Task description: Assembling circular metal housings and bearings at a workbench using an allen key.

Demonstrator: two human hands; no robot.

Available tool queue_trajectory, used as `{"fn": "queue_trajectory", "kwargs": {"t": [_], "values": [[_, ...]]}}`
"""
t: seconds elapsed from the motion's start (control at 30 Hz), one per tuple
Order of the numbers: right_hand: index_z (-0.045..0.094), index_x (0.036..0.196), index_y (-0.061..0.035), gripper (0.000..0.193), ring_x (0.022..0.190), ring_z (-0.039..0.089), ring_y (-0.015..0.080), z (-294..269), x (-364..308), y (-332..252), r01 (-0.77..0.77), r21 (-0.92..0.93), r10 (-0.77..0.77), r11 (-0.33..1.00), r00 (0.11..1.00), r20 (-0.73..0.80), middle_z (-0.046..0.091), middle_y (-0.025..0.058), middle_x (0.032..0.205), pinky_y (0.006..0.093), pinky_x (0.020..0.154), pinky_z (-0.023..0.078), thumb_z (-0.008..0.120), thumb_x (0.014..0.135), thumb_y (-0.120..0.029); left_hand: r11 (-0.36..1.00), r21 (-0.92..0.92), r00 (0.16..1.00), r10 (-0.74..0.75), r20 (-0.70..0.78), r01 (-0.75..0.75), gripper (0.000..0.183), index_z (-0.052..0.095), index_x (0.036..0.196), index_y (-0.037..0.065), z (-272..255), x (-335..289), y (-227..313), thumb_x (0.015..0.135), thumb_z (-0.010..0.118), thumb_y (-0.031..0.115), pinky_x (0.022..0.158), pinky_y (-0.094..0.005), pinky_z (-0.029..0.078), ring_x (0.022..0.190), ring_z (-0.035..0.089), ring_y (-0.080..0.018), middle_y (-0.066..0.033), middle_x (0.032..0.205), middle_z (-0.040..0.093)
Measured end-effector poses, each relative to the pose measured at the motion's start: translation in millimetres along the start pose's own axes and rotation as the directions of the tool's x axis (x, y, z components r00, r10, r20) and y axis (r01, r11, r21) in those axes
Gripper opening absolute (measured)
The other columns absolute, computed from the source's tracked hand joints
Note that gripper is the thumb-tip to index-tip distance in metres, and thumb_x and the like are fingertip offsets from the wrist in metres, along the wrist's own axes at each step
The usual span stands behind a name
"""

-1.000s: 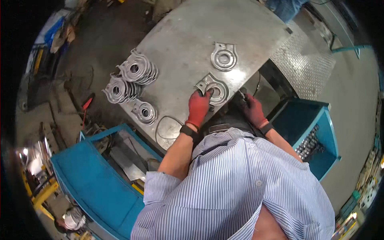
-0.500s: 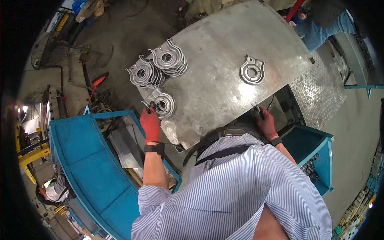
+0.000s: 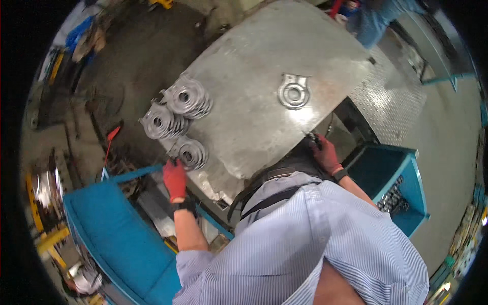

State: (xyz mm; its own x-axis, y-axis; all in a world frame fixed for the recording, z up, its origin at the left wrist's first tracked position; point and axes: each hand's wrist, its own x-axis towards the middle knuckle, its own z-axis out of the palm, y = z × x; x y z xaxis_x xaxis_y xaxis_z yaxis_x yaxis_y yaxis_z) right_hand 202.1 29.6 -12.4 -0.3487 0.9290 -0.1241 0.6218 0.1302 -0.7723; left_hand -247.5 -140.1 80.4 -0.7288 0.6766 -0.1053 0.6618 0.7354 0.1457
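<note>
My left hand [image 3: 175, 181], in a red glove with dark fingertips, is closed at the near edge of a small stack of round stamped metal brackets [image 3: 195, 155] at the table's left corner. Its fingertips pinch the rim of a bracket there. Beyond it stand two taller stacks of like brackets [image 3: 159, 125] [image 3: 186, 97], fanned and leaning. At the table's near edge my right hand [image 3: 326, 153], gloved the same way, is closed around something small and dark with a metallic glint, too small to name. A single bracket [image 3: 294, 92] lies flat on the table ahead of that hand.
The grey metal table [image 3: 249, 96] stands against my waist. A blue frame [image 3: 117, 229] is at left, and a blue bin [image 3: 414, 190] with several small metal parts at right. Tread plate [image 3: 389, 107] lies beyond the right edge. A person in jeans [image 3: 378, 23] stands at far right.
The whole view has swung, so table and brackets sit further left in the picture. Both hands keep nearly the same places relative to the table, still closed.
</note>
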Motion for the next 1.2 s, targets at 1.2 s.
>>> {"fn": "queue_trajectory", "kwargs": {"t": [1.2], "values": [[0.057,0.112,-0.0048,0.036,0.094,0.059,0.0377,-28.4,-10.4,1.7,-0.046,0.017,0.046,0.999,0.999,0.028,0.062,0.0198,0.100,0.0433,0.081,0.047,0.061,0.078,-0.016,0.814,-0.547,0.843,0.426,0.330,-0.197,0.052,0.056,0.100,-0.009,175.6,-15.6,286.2,0.076,0.072,0.034,0.080,-0.0431,0.045,0.093,0.058,-0.0420,-0.0274,0.096,0.062]]}}
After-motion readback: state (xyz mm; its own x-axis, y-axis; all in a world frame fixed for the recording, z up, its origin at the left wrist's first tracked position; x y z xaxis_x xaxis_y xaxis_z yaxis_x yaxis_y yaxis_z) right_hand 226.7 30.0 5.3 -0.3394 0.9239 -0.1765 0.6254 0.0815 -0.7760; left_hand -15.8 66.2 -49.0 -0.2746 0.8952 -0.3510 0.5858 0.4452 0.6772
